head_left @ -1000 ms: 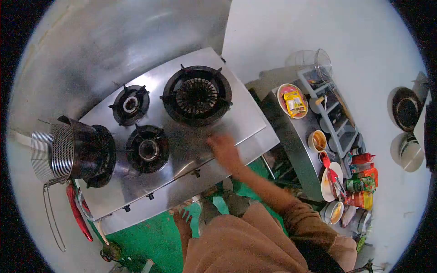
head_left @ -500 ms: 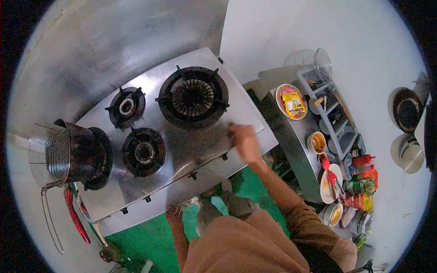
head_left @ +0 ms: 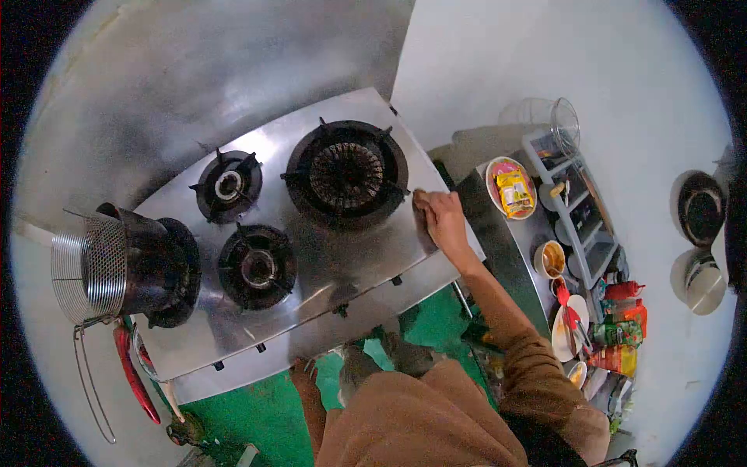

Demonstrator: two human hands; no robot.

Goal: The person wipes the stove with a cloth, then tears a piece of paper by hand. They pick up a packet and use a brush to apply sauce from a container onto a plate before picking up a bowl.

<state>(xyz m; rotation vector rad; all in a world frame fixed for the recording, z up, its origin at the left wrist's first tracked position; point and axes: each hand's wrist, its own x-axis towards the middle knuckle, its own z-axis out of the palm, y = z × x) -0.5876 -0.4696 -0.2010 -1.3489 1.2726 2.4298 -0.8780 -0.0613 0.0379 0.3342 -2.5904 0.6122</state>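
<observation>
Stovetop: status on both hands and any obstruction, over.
Right hand low over stovetop, grip unclear. Left hand by front edge, grip unclear. Large burner stands close beside right fingers.

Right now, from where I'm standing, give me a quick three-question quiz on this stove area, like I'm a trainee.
1. Multiple choice: which hand is at the stovetop? A) left B) right
2. Count: how many burners have no pot on them?
3. True or false: the yellow packet lies on a dish beside the stove.

Key: 1. B, the right hand; 2. three; 3. true.
</observation>
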